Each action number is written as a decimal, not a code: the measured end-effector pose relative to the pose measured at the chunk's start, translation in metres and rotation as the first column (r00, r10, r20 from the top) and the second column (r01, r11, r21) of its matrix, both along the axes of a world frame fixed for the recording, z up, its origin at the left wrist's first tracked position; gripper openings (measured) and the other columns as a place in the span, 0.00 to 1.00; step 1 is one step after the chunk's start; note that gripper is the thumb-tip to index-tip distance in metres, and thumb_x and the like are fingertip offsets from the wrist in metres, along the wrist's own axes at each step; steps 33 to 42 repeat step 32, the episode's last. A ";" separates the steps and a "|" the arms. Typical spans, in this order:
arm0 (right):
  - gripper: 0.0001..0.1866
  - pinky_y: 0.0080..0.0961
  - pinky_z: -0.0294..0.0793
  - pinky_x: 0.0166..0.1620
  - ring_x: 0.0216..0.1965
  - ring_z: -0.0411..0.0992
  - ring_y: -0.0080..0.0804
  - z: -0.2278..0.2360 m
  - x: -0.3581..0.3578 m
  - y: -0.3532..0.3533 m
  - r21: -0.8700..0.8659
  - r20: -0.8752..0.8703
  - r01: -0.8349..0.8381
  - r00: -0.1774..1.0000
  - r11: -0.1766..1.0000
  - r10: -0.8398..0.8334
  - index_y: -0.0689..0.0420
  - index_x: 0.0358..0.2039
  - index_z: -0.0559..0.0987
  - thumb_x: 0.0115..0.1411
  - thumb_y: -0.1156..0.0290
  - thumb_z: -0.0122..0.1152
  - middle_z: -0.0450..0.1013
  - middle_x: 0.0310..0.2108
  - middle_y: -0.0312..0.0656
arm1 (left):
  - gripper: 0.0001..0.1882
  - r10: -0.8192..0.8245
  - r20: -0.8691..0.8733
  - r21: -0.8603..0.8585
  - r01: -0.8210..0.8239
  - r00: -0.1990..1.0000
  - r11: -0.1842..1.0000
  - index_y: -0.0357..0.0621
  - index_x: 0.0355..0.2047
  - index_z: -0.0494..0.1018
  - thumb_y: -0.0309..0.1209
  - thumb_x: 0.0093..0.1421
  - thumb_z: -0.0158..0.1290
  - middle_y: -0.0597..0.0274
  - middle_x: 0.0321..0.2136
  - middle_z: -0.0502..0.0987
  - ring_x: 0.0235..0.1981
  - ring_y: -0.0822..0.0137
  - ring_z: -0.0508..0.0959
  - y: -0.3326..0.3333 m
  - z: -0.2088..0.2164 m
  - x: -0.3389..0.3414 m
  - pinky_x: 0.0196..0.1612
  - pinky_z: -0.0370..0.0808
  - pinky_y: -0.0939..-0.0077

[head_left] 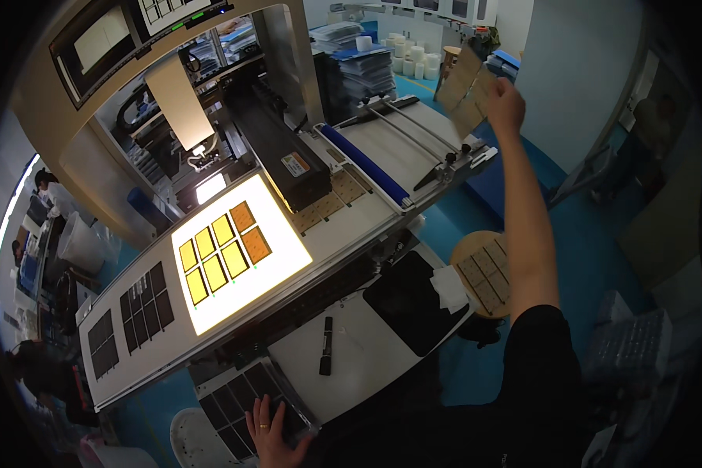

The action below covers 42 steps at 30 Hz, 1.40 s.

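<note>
My right hand [506, 107] is raised at the upper right, closed on the edge of a thin tan sheet [465, 93] with panel-like sections. The sheet hangs tilted beside the far end of the machine's conveyor. Low in the view, my left hand [274, 438] lies with fingers spread on a stack of dark sheets [239, 402] divided into rectangles. On the machine's bed, a brightly lit white panel [292, 253] carries several yellow rectangles [214, 251] and two orange-brown ones [249, 232] at its right end.
A black marker pen [327, 347] lies on the white side table [366, 343], near a black mat [405, 304] and white cloth [448, 288]. A round wooden stool [462, 251] holds another tan sheet [487, 273]. Dark sheets [147, 308] lie on the bed's left. A blue roller [366, 165] spans the conveyor.
</note>
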State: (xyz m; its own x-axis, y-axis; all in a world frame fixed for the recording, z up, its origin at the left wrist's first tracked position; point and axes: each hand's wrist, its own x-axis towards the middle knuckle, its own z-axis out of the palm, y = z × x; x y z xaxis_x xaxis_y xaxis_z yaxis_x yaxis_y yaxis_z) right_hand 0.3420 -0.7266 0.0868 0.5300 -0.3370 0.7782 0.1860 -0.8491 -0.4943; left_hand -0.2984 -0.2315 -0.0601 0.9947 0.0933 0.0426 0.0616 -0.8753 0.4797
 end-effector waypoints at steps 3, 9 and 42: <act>0.17 0.43 0.82 0.46 0.43 0.85 0.50 0.037 -0.073 -0.020 -0.107 0.076 0.061 0.996 0.992 -0.053 0.56 0.49 0.87 0.73 0.57 0.60 0.86 0.41 0.49 | 0.45 -0.020 -0.014 0.002 0.020 1.000 1.000 0.47 0.74 0.68 0.41 0.56 0.68 0.44 0.78 0.59 0.79 0.41 0.56 0.001 0.001 0.000 0.80 0.47 0.36; 0.17 0.41 0.81 0.41 0.35 0.83 0.43 0.029 -0.213 -0.051 -0.317 -0.245 -0.008 0.967 0.948 -0.074 0.57 0.52 0.86 0.75 0.60 0.59 0.84 0.37 0.50 | 0.44 -0.011 -0.044 0.034 0.012 0.999 0.999 0.45 0.74 0.67 0.43 0.59 0.68 0.45 0.78 0.59 0.80 0.41 0.54 0.001 0.000 -0.001 0.80 0.46 0.36; 0.15 0.36 0.86 0.39 0.41 0.84 0.35 -0.300 -0.302 -0.194 0.586 -0.627 0.332 0.764 0.739 0.153 0.57 0.49 0.85 0.64 0.66 0.72 0.83 0.41 0.44 | 0.51 -0.051 -0.043 0.139 0.056 0.998 0.989 0.46 0.76 0.64 0.48 0.55 0.70 0.44 0.79 0.57 0.80 0.40 0.54 0.006 -0.015 -0.013 0.79 0.47 0.32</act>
